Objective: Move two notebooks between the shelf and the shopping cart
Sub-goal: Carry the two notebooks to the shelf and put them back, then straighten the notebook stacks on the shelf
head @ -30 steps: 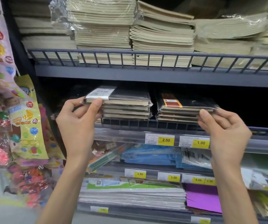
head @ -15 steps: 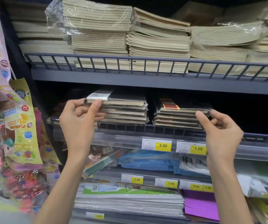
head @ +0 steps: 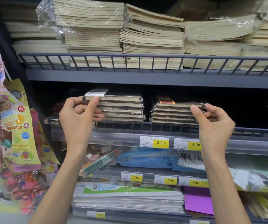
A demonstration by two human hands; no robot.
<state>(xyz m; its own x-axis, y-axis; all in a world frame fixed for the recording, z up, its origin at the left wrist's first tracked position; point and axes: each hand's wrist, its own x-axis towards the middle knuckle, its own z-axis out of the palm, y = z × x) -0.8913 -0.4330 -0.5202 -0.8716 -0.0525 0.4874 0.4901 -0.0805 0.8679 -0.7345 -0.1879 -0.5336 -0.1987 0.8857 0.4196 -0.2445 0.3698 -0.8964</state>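
Shelf (head: 146,126) mid-frame held two piles. Left hand (head: 76,117) pinched the black notebook (head: 122,96), right hand (head: 215,125) pinched the orange-label notebook (head: 178,105), likely to lift both.

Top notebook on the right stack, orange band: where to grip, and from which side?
Pinch its front right corner, coming from the front and right. The top notebook lies flat with its long edge facing out. Open shelf space lies to its right, while the left stack sits close on the other side. The right hand pinches there now, thumb on the front edge.
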